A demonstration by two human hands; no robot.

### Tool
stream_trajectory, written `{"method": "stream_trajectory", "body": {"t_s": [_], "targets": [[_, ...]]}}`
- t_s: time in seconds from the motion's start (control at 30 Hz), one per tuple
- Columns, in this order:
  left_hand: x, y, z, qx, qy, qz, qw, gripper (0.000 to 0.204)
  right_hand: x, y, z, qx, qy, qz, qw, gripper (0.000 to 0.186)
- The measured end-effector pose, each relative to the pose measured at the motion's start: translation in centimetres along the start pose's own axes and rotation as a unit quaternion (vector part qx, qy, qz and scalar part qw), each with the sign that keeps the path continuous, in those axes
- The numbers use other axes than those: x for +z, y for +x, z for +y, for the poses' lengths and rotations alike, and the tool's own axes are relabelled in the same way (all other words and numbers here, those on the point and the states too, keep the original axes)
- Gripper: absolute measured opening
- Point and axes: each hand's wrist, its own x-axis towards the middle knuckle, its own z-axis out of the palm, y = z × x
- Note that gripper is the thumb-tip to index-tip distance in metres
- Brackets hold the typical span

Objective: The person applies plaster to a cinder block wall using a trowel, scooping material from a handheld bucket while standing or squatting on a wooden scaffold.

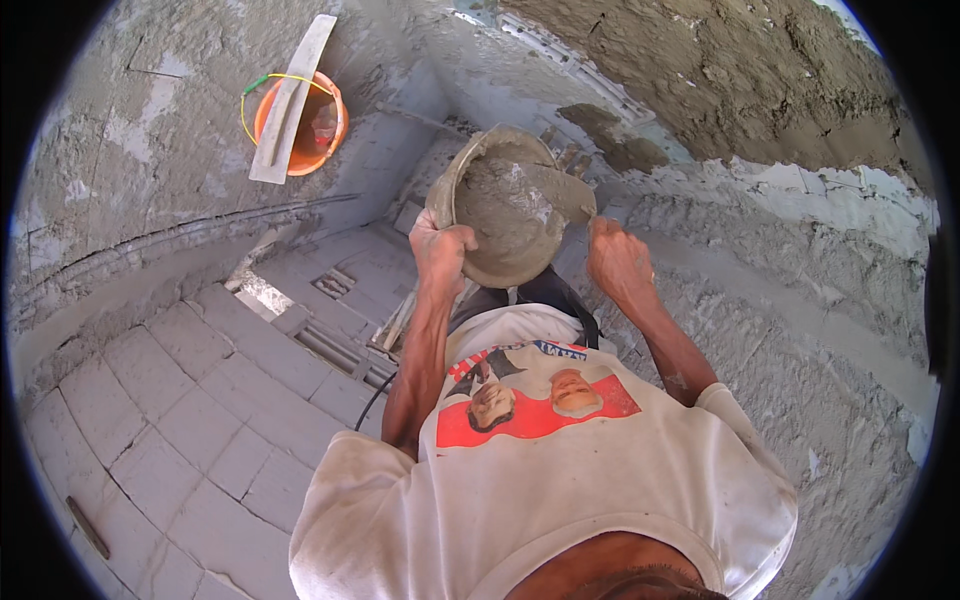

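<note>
My left hand (440,248) grips the near rim of a round grey pan (470,165) that is caked with wet mortar and tilted toward me. My right hand (615,262) is closed on the handle of a trowel (560,190), whose blade lies inside the pan in the mortar (510,215). Both hands are raised in front of my chest. Right ahead stands a wall with fresh brown-grey plaster (740,80) spread over its upper part.
An orange bucket (310,125) with a long flat wooden board (290,100) across it stands at the upper left on rough cement. Grey block paving (190,430) lies below left. The rough plastered wall (820,330) runs along the right.
</note>
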Motion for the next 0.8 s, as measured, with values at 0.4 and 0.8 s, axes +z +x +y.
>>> {"method": "stream_trajectory", "body": {"t_s": [0.4,0.8], "targets": [[-1.7,-0.6,0.2,-0.005,-0.023,0.026,0.999,0.033,4.8,1.4,-0.5,-0.041,0.247,-0.134,0.959,0.043],[-5.2,1.6,-4.3,0.029,-0.104,0.128,0.986,0.034,-4.8,7.4,0.2,-0.222,0.105,-0.034,0.969,0.042]]}}
